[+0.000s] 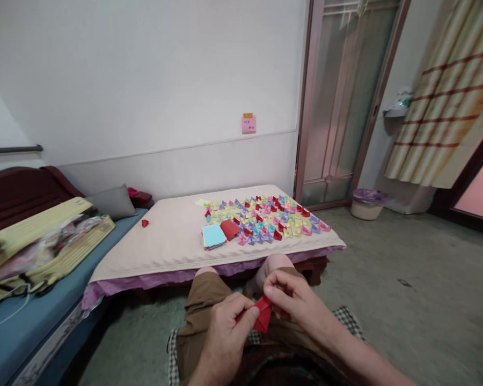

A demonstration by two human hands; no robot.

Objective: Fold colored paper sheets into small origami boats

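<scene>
Above my lap, a small piece of folded red paper (263, 316) is pinched between both hands. My left hand (232, 321) grips its left side, thumb on top. At its upper right edge are the thumb and curled fingers of my right hand (287, 295). Beyond my knees, on the low table, lies a stack of square paper (213, 236) with a light blue sheet on top. A red sheet (229, 230) rests against its right side. Many small folded paper pieces (261, 217) in several colours stand in rows to the right.
A pale cloth covers the low table (169, 230); a small red folded piece (145, 223) sits at its left. An open yellow suitcase (64, 241) lies on the blue bed (20, 332). A lined bin (368, 203) stands near the sliding door (342, 107).
</scene>
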